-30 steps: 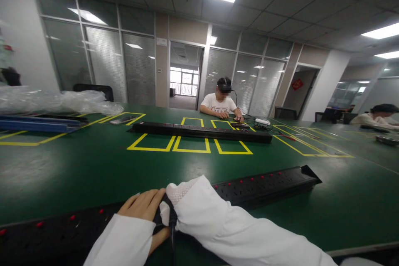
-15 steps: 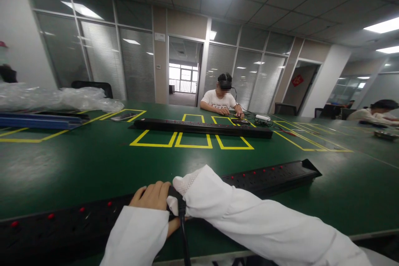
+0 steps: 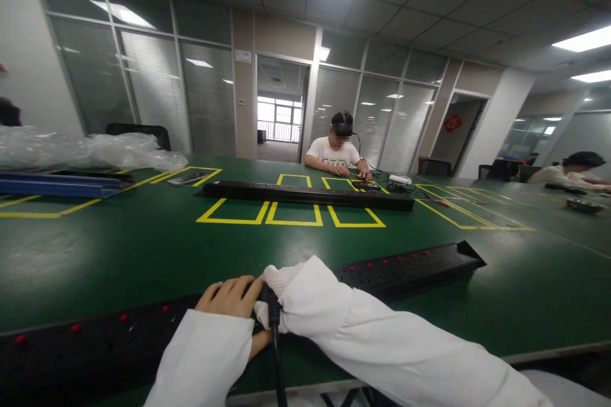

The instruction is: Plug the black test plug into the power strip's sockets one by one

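Observation:
A long black power strip with red indicators lies slantwise across the table in front of me. My left hand grips it near the middle, fingers curved over the far side and thumb on the near side. My right hand reaches in from the right in white dotted fabric and is closed around a black plug right beside the left fingers. From the plug a thick black cord hangs toward the table's front edge. The right fingertips and the contact between plug and strip are hidden.
A second black power strip lies farther back across yellow tape outlines. Blue channels and clear plastic wrap are at the left. Across the green table sits a person with a white device; another person is far right.
The view has shifted slightly. My left fingers are spread a little more over the strip, and the plug and cord have tilted slightly. Both hands stay at the strip's middle.

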Demonstrator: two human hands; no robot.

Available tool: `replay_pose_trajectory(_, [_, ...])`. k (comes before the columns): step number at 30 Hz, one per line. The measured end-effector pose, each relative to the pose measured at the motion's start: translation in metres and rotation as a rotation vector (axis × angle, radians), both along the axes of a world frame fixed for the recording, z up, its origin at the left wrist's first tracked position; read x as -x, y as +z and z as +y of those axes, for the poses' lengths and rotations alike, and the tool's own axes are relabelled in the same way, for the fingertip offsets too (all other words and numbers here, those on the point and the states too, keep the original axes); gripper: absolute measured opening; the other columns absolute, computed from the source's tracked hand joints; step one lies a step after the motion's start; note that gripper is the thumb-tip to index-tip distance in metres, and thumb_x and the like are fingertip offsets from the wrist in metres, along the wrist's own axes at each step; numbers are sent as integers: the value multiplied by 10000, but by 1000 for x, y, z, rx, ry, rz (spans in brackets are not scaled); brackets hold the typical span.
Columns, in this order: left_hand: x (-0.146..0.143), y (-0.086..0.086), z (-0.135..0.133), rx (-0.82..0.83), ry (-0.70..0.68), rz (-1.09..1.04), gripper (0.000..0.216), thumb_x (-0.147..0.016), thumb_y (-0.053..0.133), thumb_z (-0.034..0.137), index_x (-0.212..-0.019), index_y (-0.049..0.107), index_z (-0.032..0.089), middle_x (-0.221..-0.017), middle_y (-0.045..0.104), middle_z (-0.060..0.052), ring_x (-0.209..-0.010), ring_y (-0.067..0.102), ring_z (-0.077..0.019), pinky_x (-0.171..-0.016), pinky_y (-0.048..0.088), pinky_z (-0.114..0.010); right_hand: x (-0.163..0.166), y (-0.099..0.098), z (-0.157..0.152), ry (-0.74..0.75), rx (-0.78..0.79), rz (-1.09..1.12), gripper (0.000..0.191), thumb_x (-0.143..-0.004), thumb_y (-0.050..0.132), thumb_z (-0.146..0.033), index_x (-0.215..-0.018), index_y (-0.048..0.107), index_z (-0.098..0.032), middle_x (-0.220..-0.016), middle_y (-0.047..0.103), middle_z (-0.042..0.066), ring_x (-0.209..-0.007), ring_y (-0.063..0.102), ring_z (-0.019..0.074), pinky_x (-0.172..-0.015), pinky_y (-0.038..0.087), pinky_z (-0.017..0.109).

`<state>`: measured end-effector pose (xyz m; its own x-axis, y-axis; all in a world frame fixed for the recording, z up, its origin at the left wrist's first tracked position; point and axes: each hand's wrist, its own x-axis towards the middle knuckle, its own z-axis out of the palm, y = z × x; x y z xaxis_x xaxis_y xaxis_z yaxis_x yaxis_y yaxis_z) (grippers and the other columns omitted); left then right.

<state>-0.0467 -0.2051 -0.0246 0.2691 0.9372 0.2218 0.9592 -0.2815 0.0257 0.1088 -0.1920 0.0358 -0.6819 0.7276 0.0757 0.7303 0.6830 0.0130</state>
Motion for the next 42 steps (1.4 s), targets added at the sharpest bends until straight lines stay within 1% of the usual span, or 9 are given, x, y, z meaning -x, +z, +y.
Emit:
replay_pose_trajectory(4, [-1,-5,0,-14,17,38,542,-685,551,390,-1192,584,201,-1244,581,-104,-1135,510,-289,-961,325,-433,2,-6,4,-20,-12,-6,387,-818,449,-555,-979,475,-204,-801,628,8,-620,587,145,-539,347,227])
replay_pose_trajectory(10, [1,-15,0,-119,-7,87,526,-675,555,325,-1176,600,171,-1185,612,-149,-1084,552,-323,-930,363,-479,-4,-8,0,-15,-54,56,390,-857,384,-567,-961,494,-208,-789,618,5,-629,576,131,-533,335,226])
replay_pose_trajectory(16, [1,-14,-3,-182,-20,108,512,-698,534,313,-1183,595,158,-1151,630,-153,-1062,570,-306,-927,377,-462,-7,-9,-3,1,-46,106,428,-866,390,-568,-998,523,-184,-764,598,9,-646,572,137,-560,382,240])
replay_pose_trajectory(20, [0,-11,-4,-184,-34,117,546,-700,526,329,-1202,579,123,-1150,626,-170,-1065,571,-313,-914,389,-467,-6,-14,-5,13,-32,134,384,-901,444,-474,-1071,536,-143,-893,592,36,-738,574,129,-663,473,289])
replay_pose_trajectory(25, [2,-10,-4,-170,-35,118,551,-712,512,328,-1225,558,131,-1161,621,-166,-1070,567,-308,-918,378,-456,-6,-17,-7,12,-20,134,341,-908,484,-403,-1113,536,-136,-1010,581,57,-833,583,141,-734,499,325])
replay_pose_trajectory(29, [1,-9,-4,-149,-26,94,559,-704,518,342,-1226,556,143,-1171,614,-163,-1076,559,-308,-921,369,-453,-6,-13,-5,4,-31,115,418,-895,443,-504,-1080,537,-140,-897,597,40,-744,581,132,-669,478,294])
replay_pose_trajectory(32, [1,-11,-3,-143,-21,64,571,-690,538,350,-1226,555,153,-1166,613,-160,-1078,552,-315,-921,368,-462,-6,-9,-5,-8,-57,105,491,-868,379,-603,-1023,534,-164,-786,602,23,-674,576,140,-590,409,253])
replay_pose_trajectory(37, [2,-16,0,-158,-23,21,568,-677,564,331,-1219,557,162,-1141,621,-156,-1073,548,-320,-926,360,-469,-9,-7,-7,2,-92,105,483,-875,323,-613,-997,508,-184,-793,609,16,-655,565,126,-555,320,229])
replay_pose_trajectory(42, [1,-17,1,-149,-8,32,587,-656,563,354,-1213,567,170,-1135,626,-148,-1072,548,-318,-913,364,-461,-9,-7,-6,-1,-85,110,489,-869,332,-620,-988,514,-181,-774,607,16,-650,561,124,-545,318,225])
